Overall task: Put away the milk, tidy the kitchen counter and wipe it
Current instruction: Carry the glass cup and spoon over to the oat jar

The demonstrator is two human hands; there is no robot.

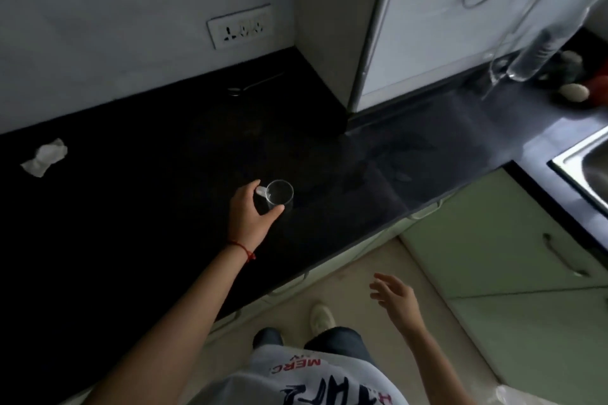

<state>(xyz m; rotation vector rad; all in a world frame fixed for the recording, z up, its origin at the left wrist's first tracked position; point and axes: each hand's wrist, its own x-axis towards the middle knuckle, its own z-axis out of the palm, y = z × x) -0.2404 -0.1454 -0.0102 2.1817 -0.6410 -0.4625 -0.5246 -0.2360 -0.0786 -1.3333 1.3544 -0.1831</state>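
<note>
A clear drinking glass (280,195) stands upright on the black counter (131,207), near its front edge. My left hand (250,214) grips the glass from the left, with fingers and thumb curled round its side. My right hand (394,297) hangs over the floor below the counter edge, fingers spread and holding nothing. A crumpled white tissue (45,157) lies at the counter's left. A metal spoon (253,85) lies by the back wall. No milk container is in view.
A white fridge (444,26) stands right of the corner, with hooks on its side. A steel sink (589,164) sits at the right edge. Small objects (574,92) lie behind it. Green cabinets (493,256) run below. A wall socket (240,30) is above the counter.
</note>
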